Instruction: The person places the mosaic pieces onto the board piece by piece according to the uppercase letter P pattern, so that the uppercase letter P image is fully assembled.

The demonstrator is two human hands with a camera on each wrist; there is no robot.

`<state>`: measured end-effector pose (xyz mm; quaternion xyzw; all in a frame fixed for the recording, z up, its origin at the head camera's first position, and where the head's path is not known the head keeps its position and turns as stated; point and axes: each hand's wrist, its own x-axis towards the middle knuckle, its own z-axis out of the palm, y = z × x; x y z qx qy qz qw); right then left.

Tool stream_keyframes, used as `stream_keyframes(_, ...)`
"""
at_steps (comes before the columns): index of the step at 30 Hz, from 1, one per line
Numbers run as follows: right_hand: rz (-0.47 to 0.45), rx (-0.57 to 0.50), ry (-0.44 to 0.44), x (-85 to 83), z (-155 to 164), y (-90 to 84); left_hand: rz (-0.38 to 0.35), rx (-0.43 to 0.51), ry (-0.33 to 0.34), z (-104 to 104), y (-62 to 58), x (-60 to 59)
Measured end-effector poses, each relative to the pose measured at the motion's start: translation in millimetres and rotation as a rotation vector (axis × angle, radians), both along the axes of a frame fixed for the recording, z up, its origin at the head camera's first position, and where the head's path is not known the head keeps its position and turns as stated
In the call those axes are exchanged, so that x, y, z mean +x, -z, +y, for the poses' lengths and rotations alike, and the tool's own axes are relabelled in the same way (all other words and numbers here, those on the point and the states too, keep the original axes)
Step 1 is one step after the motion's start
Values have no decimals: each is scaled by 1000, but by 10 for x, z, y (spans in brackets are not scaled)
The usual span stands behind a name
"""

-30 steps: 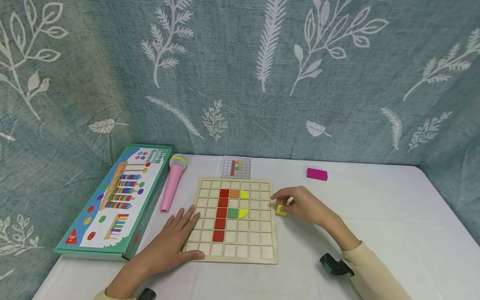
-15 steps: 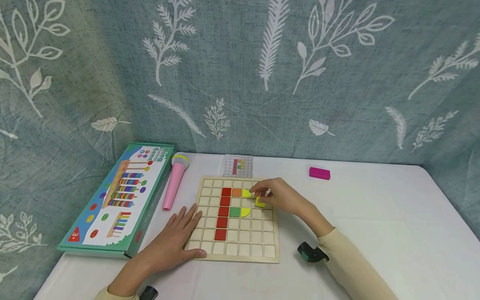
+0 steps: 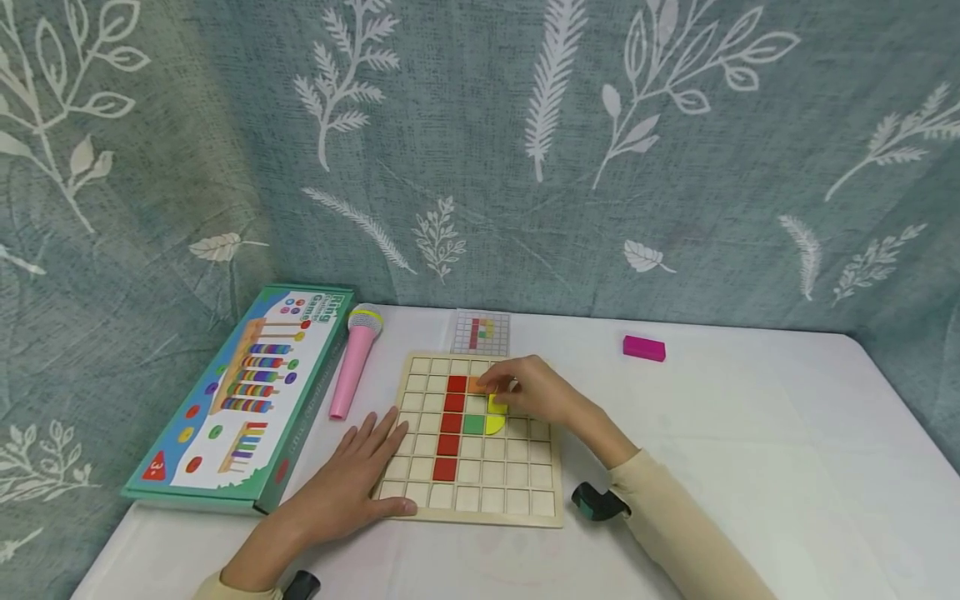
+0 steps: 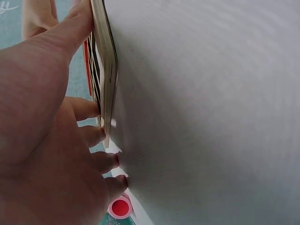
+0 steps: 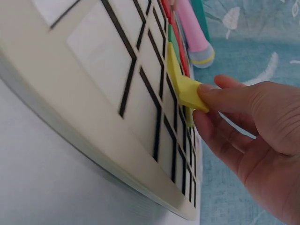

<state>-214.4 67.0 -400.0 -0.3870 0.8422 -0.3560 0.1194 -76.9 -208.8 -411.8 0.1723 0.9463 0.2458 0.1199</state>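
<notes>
Yellow tile (image 5: 186, 92) pinched in right hand (image 3: 534, 392) over grid board (image 3: 480, 497); left hand (image 3: 352, 479) flat on board edge.

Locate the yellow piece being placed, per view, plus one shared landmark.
Head: yellow piece mid-frame, under the right hand, over the board.
Left wrist: not in view.
Right wrist: upper middle, pinched at the fingertips.
Shared landmark: wooden grid board.
</notes>
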Motion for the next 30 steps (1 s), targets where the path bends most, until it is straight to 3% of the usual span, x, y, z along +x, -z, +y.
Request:
stream_keyframes(23,-31,-13,87,33,7,98,1,-4,6,2,-9,5)
stream_keyframes(30,39,-25,150,173,312,57,3,-14,12,-6,1,4)
